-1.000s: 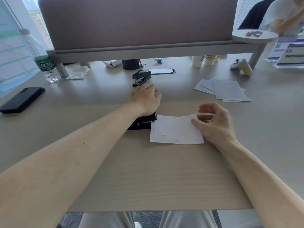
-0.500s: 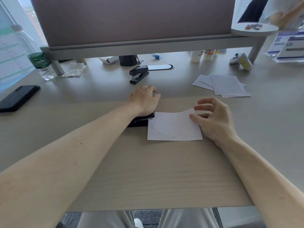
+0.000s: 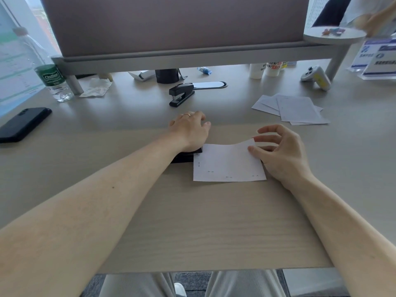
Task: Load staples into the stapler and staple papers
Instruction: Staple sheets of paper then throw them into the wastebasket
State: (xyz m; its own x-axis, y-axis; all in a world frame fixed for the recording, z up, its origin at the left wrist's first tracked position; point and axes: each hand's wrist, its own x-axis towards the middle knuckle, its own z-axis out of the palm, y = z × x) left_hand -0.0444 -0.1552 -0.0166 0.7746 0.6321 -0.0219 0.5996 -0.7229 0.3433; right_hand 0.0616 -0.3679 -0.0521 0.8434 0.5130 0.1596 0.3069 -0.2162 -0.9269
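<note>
Light wood desk [image 3: 203, 221] fills most of the frame. Grey partition panel [image 3: 171, 24] spans the top, on a metal rail. Upper left: water bottle [image 3: 53, 82], crumpled tissue [image 3: 96, 87]; black phone [image 3: 23, 124] at the left edge. Upper right: loose stack of white sheets [image 3: 297, 109], white-and-yellow game controller [image 3: 316, 78], white cups [image 3: 265, 69] under the rail, round white tray [image 3: 334, 35] above them. A second black stapler [image 3: 181, 94] sits upper centre, well apart from both hands.

Centre: left hand [image 3: 190, 131] lies palm down on top of the black stapler [image 3: 186, 156], covering most of it; only its near edge and front end show. Whether the fingers curl round it, cannot tell. The paper [image 3: 228, 162] lies just right of that stapler, its upper left corner at the stapler's mouth. Small staple marks show along the paper's left and bottom edges. Right hand [image 3: 282, 153] pinches the paper's right edge between thumb and fingers, lifting the upper right corner so the top edge curves up. Nothing blocks either hand.
</note>
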